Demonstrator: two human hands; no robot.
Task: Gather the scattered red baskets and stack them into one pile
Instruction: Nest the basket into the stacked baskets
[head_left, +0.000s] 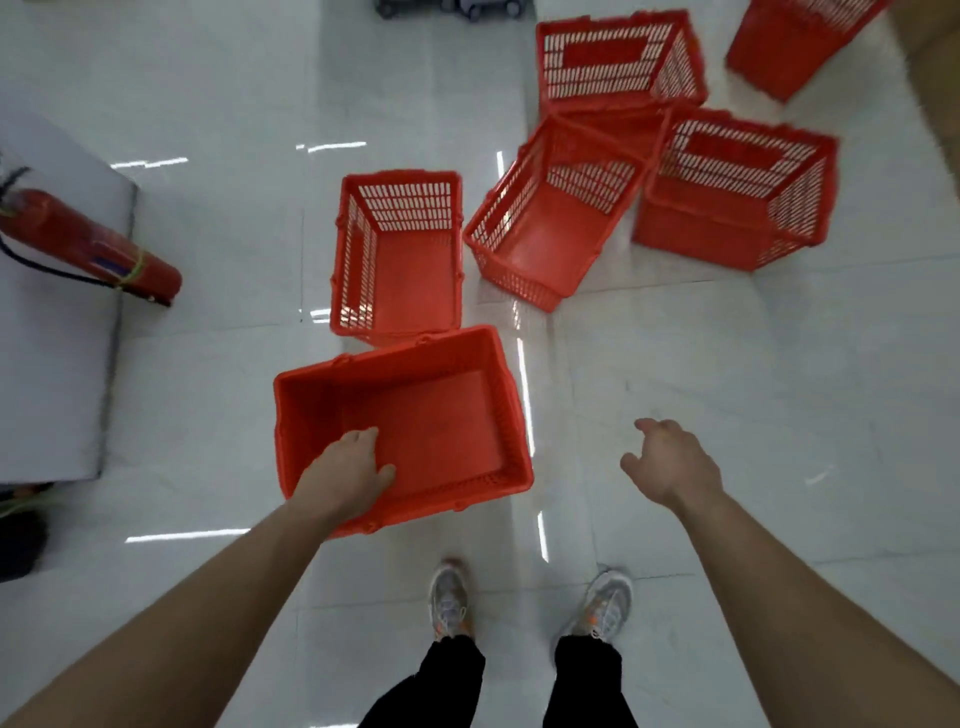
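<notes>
The person stands on a glossy white tiled floor (675, 364) that mirrors the ceiling lights in bright streaks, grey sneakers (449, 597) planted apart. The left hand (348, 475) grips the near rim of the nearest basket (441, 415), fingers curled inside it, holding it tilted just above the tiles. The right hand (670, 462) hangs free over bare floor, fingers loosely spread, touching nothing. Just beyond the held basket an upright basket (397, 254) sits on the floor, its near edge tucked behind it. Farther right, a cluster of baskets (649, 171) stands crowded together (one leaning against its neighbours), and another basket (789, 47) is cut off by the top edge. To the left, a red fire extinguisher (88, 241) leans at a pale grey block (52, 364).
</notes>
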